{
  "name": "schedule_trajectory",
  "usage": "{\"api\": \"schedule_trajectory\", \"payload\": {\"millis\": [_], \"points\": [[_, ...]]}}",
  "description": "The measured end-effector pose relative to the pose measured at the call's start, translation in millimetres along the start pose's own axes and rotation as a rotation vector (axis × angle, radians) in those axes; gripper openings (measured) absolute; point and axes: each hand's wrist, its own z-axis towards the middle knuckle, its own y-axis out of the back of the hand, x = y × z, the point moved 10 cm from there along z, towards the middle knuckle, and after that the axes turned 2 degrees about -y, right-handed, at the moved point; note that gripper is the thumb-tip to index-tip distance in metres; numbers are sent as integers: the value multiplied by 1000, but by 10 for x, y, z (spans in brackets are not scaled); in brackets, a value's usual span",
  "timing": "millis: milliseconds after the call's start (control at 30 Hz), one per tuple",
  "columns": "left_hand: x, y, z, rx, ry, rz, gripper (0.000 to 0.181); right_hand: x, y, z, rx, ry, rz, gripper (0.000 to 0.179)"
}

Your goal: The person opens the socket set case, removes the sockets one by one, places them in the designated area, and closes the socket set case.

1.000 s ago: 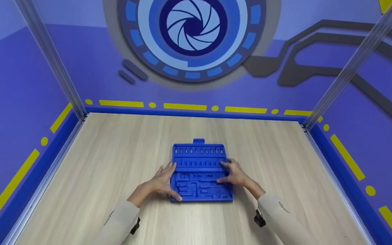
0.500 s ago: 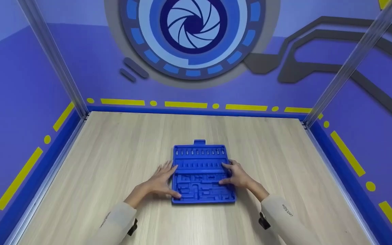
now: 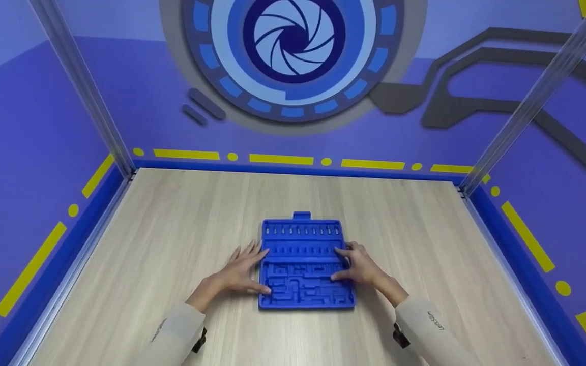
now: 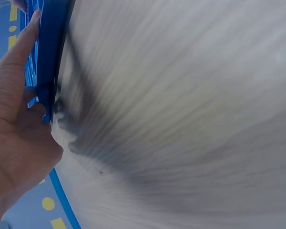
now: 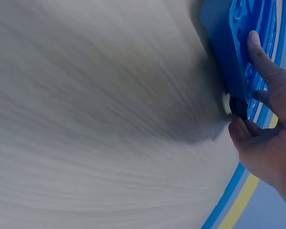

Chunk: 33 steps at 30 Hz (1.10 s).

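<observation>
A blue plastic tool case [image 3: 307,260] lies opened out on the table in the head view, hinge running across its middle. Small metal bits [image 3: 305,230] line the far half; the near half shows moulded recesses. My left hand [image 3: 237,272] holds its left side, thumb over the near corner and index finger at the edge by the hinge. On the right side, my right hand [image 3: 361,267] grips the rim, thumb reaching onto the near half. The right wrist view shows that thumb on top, with other fingers curled below the rim. Fingers under the left side are partly hidden.
The wooden table [image 3: 196,218] is bounded by a purple back wall [image 3: 293,140] and side walls. Metal posts [image 3: 89,96] stand at the far corners. A latch tab [image 3: 301,215] sticks out from the case's far edge.
The case has slid slightly toward me, both hands moving with it and keeping their places on its sides. The head view has shifted a little.
</observation>
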Motion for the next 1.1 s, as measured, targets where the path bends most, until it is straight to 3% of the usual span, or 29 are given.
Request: {"api": "schedule_trajectory", "payload": {"millis": [367,667,833,967,1100], "points": [[45,-10,2,31,39,-6,113,-40,-52,51,18,-26,-13,91],[45,6,15,-3,37,-31,112,-29,0,50,15,4,-44,90],[37,-4,22,-16,15,-22,112,34,95,83,16,56,-70,69],[24,36,55,-54,1,13,111,49,221,175,-44,77,-56,44],[37,47,77,-85,3,57,106,3,300,314,-105,43,-31,33]]}}
